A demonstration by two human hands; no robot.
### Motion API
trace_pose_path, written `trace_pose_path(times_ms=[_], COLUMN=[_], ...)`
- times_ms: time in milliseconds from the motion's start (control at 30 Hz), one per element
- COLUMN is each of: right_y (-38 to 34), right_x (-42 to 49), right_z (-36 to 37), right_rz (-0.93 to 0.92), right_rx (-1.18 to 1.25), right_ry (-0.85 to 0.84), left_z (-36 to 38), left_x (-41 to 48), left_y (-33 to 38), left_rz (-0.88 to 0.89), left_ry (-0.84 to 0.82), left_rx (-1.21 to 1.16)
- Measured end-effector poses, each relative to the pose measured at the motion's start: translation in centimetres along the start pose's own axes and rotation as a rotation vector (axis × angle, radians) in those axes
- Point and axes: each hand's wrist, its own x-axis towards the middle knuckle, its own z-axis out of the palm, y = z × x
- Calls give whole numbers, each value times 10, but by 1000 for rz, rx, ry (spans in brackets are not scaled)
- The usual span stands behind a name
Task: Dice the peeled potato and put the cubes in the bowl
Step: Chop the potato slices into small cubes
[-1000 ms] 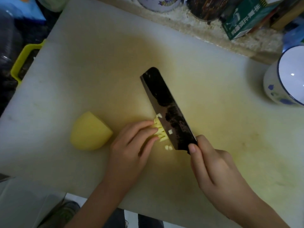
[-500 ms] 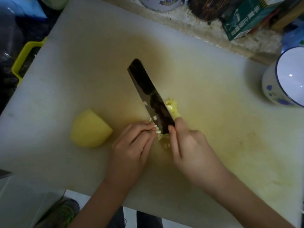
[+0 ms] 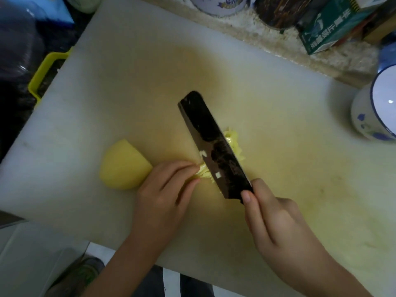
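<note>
A peeled yellow potato half lies on the white cutting board, left of centre. My left hand holds down a bundle of potato strips with curled fingertips. My right hand grips the handle of a dark cleaver, whose blade stands across the strips right beside my left fingertips. Cut potato pieces lie piled on the far side of the blade, and small bits stick to the blade. The white bowl with a blue rim stands at the board's right edge.
Along the back edge stand a patterned bowl, a dark jar and a green carton on a speckled counter. A yellow handle sticks out at the left. The board's near edge overhangs the floor, where a shoe shows.
The cleaver and my right hand have drawn back toward me and to the right, with the blade again across the strips. The pile of cut pieces behind the blade has grown. My left hand barely moved.
</note>
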Motion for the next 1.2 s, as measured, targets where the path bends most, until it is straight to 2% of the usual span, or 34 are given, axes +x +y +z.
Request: trace_pose_path(times_ms=[167,367,567,700,867,1200], right_y=[-4,-15,-12,-15,-9,-15], right_x=[-1,13,48,26,2,-1], right_z=[8,26,6,-4,10,20], right_rz=[-7,95,18,43,10,9], right_rx=[-100,-298,18,115,-10,-91], right_ry=[27,-26,67,91,32,24], left_z=[3,5,2,0,-1,-4], left_x=[3,4,1,-3,-5,2], left_y=[-1,-1,-2,1,4,1], left_rz=[26,12,-8,-42,-60,-64], left_ry=[-5,6,6,13,14,23], left_rx=[22,-14,-27,-12,57,-4])
